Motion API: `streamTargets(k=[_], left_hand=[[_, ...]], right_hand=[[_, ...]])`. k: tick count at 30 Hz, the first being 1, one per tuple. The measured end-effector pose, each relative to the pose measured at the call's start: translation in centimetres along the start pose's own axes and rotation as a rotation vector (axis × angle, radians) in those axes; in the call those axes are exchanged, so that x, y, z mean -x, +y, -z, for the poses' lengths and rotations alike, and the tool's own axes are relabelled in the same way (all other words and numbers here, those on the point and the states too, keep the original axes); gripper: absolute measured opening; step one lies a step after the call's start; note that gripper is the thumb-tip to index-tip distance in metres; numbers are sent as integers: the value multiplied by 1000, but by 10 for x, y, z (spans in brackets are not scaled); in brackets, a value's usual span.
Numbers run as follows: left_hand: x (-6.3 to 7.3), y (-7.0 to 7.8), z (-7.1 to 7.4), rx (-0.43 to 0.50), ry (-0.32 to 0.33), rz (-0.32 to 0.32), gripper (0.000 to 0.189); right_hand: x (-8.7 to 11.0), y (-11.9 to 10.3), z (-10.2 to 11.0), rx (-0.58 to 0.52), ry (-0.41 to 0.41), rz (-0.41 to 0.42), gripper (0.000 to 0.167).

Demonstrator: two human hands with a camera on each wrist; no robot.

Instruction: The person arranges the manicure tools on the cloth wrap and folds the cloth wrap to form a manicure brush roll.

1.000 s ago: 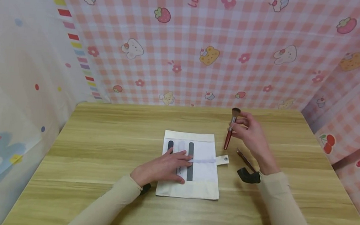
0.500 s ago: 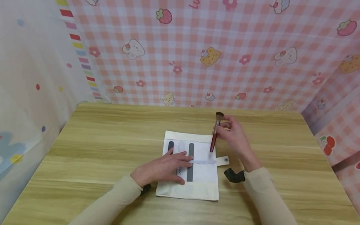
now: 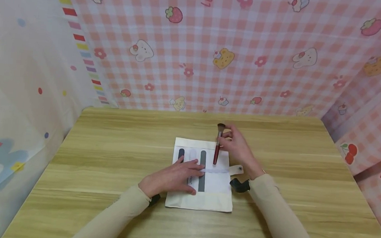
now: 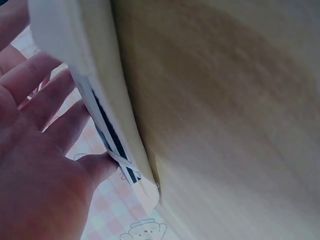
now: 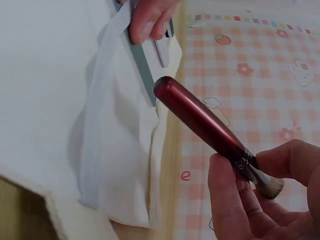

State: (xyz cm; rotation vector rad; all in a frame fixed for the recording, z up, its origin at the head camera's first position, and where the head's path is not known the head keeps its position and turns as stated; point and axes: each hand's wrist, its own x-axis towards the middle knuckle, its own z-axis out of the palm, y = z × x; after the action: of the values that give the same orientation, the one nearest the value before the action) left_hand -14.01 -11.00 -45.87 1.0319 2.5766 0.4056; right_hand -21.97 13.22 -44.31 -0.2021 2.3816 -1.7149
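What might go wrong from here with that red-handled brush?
The right hand pinches the brush near its bristles, so the free handle might swing or slip. Its end might also snag the pale band across the pouch. The pouch might shift if the left hand, resting on it, lifts.
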Motion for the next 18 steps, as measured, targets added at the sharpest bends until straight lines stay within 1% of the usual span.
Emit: streamTargets(k=[3, 10, 14, 18], left_hand=[[0, 0, 0, -1, 2, 3, 67], [-1, -1, 0, -3, 6, -5, 67], [-1, -1, -1, -4, 6, -11, 67], [0, -1, 0, -10, 9, -14, 67]], right_hand=[[-2, 3, -2, 4, -16, -3, 57], [-5, 10, -5, 38, -50, -18, 60], [-6, 12, -6, 35, -76, -4, 60], [-6, 14, -6, 31, -104, -9, 61]])
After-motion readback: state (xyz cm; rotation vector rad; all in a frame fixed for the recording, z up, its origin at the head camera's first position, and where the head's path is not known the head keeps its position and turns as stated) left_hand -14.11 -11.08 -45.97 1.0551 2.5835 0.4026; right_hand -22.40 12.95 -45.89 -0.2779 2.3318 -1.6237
